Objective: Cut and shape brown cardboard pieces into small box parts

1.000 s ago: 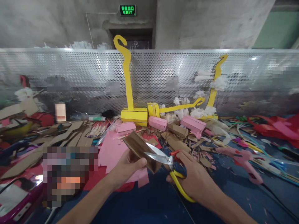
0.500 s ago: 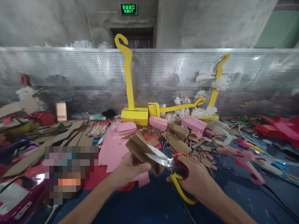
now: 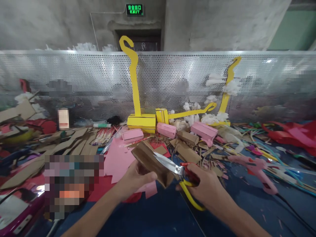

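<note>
My left hand (image 3: 139, 177) grips a folded brown cardboard box (image 3: 151, 163) from its near side, thumb along the lower edge. The box tilts, with its far end up to the left. In my right hand (image 3: 204, 182) are scissors (image 3: 176, 168) with one red and one yellow handle. Their blades lie along the box's upper right edge and look closed together; whether cardboard is between them I cannot tell. Behind the box are pink paper sheets (image 3: 116, 158) and a piece of red paper (image 3: 160, 148).
Yellow hooked cardboard shapes (image 3: 134, 85) stand against a perforated metal panel (image 3: 160, 75). Pink boxes (image 3: 203, 131) and cardboard scraps (image 3: 186, 151) lie ahead. A pink glue gun (image 3: 256, 168) with a black cord rests at right. Cardboard strips (image 3: 74, 141) are piled at left on the blue table (image 3: 138, 219).
The scissor blades, spread apart before, have come together, and the handles have drawn closer in my right hand. My left hand keeps its hold on the cardboard box.
</note>
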Demonstrator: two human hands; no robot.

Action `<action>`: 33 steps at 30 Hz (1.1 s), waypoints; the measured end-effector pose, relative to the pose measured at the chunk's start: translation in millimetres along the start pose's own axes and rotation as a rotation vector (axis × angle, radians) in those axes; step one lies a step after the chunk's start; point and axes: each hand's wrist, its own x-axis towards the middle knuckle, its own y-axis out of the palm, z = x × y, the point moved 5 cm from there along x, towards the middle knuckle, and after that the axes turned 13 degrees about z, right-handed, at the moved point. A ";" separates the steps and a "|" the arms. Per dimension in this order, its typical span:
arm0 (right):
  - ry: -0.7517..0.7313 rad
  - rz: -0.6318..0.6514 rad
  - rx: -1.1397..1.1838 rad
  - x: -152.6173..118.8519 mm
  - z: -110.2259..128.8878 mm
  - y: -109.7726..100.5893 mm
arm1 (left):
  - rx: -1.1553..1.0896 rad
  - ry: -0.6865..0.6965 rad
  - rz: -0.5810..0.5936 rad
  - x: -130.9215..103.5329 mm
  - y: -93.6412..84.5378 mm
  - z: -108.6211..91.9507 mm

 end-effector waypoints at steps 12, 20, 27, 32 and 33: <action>0.012 0.091 0.071 -2.1 14.7 -3.4 | 0.063 -0.060 0.102 0.8 17.4 -4.0; -0.017 0.043 0.002 -0.2 8.3 -1.5 | 0.095 -0.089 0.091 -0.3 18.9 -6.8; -0.039 0.008 -0.015 -1.7 0.7 5.5 | 0.064 -0.109 0.082 -1.9 17.2 -2.8; -0.040 0.003 -0.019 -0.6 -1.1 5.9 | 0.019 -0.102 0.077 -0.8 14.7 3.0; -0.036 0.010 -0.015 -0.4 -0.3 5.1 | 0.019 -0.099 0.078 -0.4 15.1 2.5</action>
